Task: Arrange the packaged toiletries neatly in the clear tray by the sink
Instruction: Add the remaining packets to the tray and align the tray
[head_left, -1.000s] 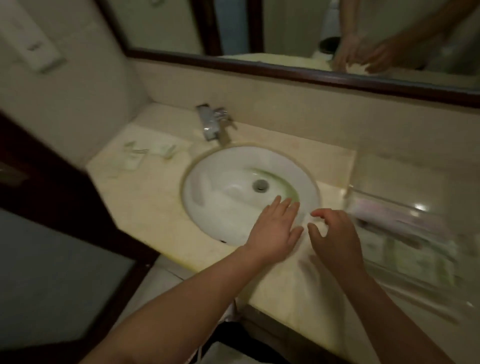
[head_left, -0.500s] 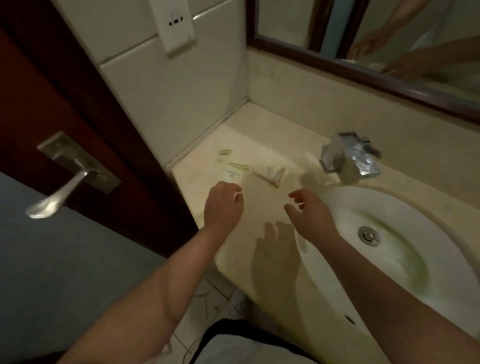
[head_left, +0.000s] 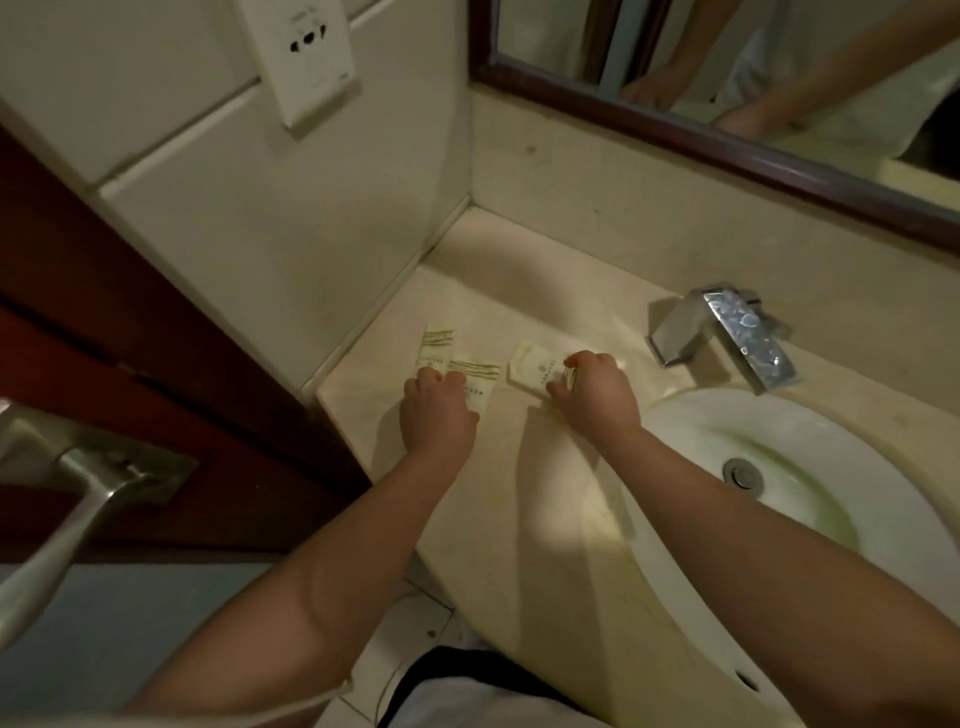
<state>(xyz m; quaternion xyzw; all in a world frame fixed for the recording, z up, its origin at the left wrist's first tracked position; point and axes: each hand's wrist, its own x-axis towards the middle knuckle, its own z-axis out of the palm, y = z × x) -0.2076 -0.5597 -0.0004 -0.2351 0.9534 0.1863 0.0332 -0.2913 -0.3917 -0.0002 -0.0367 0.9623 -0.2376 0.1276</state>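
Note:
Three cream packets of toiletries lie on the beige counter (head_left: 498, 483) left of the sink. The far-left packet (head_left: 435, 347) and the middle packet (head_left: 475, 378) carry dark stripes at their far ends. My left hand (head_left: 439, 413) rests on the near ends of these two, fingers curled over them. A wider packet (head_left: 535, 369) lies to their right, and my right hand (head_left: 595, 392) pinches its right end. The clear tray is out of view.
A white oval sink (head_left: 675, 441) fills the right side, with a chrome faucet (head_left: 727, 335) behind it. A framed mirror (head_left: 727, 140) hangs above. A tiled wall with a socket (head_left: 304, 52) stands at left, beside a dark door with a lever handle (head_left: 78, 499).
My view swung left from the tray side to the counter's left end. Both hands reached forward and came down onto the packets; half a second ago they hovered above the counter.

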